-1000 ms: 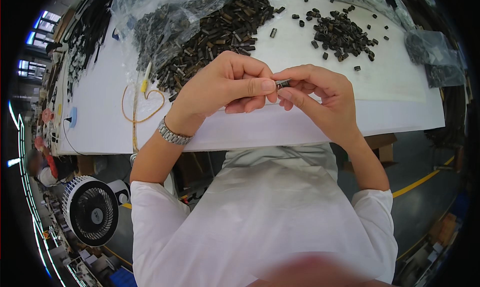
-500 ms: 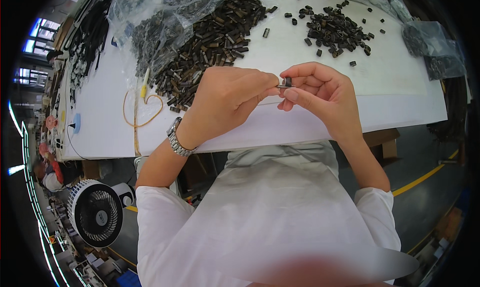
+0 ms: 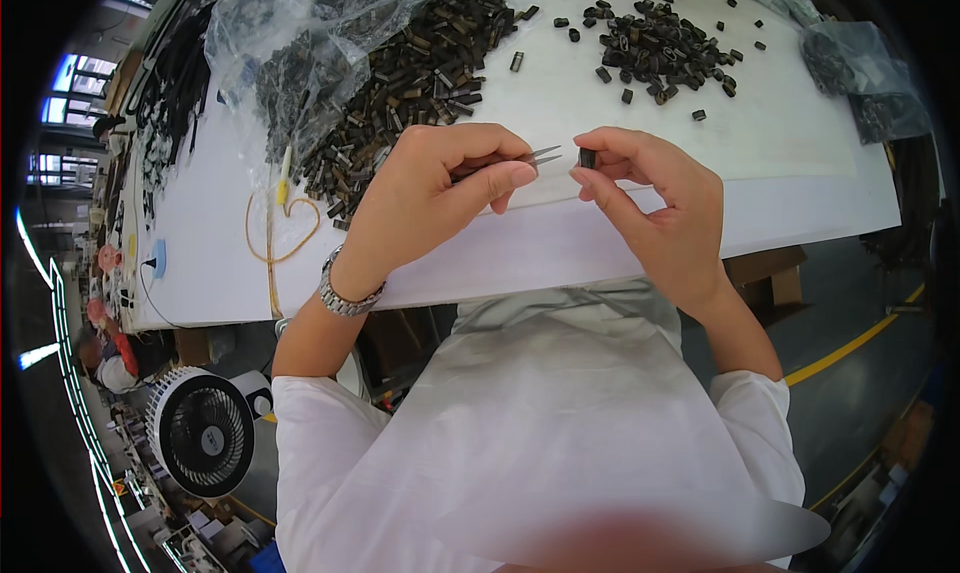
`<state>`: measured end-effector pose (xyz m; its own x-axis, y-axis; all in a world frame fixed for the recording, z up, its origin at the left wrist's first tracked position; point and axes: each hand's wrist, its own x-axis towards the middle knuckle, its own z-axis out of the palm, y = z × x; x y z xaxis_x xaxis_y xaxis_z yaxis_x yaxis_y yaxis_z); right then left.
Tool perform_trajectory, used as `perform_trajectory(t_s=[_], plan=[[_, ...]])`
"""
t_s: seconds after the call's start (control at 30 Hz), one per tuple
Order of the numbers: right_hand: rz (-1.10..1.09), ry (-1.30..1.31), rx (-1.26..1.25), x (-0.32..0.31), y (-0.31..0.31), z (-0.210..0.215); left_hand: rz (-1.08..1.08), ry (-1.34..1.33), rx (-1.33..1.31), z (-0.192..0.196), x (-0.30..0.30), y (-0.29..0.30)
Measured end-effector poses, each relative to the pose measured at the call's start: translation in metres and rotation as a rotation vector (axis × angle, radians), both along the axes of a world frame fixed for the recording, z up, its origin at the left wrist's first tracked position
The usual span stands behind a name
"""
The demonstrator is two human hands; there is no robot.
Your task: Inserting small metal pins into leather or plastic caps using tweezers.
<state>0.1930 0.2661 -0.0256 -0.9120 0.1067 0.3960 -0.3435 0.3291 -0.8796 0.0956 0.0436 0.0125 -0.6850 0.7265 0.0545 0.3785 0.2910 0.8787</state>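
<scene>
My left hand point(image 3: 430, 198) grips metal tweezers point(image 3: 540, 156), their tips pointing right. A metal watch point(image 3: 345, 295) sits on that wrist. My right hand point(image 3: 655, 198) pinches a small black part point(image 3: 587, 158) between thumb and forefinger, a short gap from the tweezer tips. Both hands hover over the near edge of the white table point(image 3: 620, 243). A large heap of dark brownish parts point(image 3: 410, 73) lies beyond my left hand. A smaller pile of black parts point(image 3: 660, 43) lies beyond my right hand.
Clear plastic bags point(image 3: 300, 23) lie over the big heap, and another bag of parts point(image 3: 865, 83) sits at the right edge. A yellow cord point(image 3: 275, 233) loops on the table at left. A floor fan point(image 3: 200, 443) stands lower left. A cardboard box point(image 3: 770, 273) rests under the table.
The hands were joined around the small part a second ago. Now they have separated: the tweezers pulled back left, and the part stays in my right hand.
</scene>
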Motion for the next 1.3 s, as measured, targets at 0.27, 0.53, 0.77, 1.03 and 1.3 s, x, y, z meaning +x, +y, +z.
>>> perform_trajectory(t_s=[0.27,0.53,0.77,1.03,1.3], plan=[[-0.026,0.304,0.327,-0.005,-0.003,-0.007,-0.065,0.105,-0.101,0.004,0.002,0.01],[0.21,-0.154,-0.217,-0.009,0.006,-0.004,-0.106,0.819,-0.069,-0.003,0.004,0.009],[0.288,-0.26,-0.313,-0.005,0.005,0.007,-0.133,0.455,0.078,-0.007,0.001,0.01],[0.233,-0.13,0.036,-0.01,0.011,0.015,-0.238,-0.462,0.066,0.0,-0.016,0.009],[-0.157,0.131,0.504,-0.031,0.05,0.028,-0.107,-0.264,0.102,-0.01,-0.069,-0.019]])
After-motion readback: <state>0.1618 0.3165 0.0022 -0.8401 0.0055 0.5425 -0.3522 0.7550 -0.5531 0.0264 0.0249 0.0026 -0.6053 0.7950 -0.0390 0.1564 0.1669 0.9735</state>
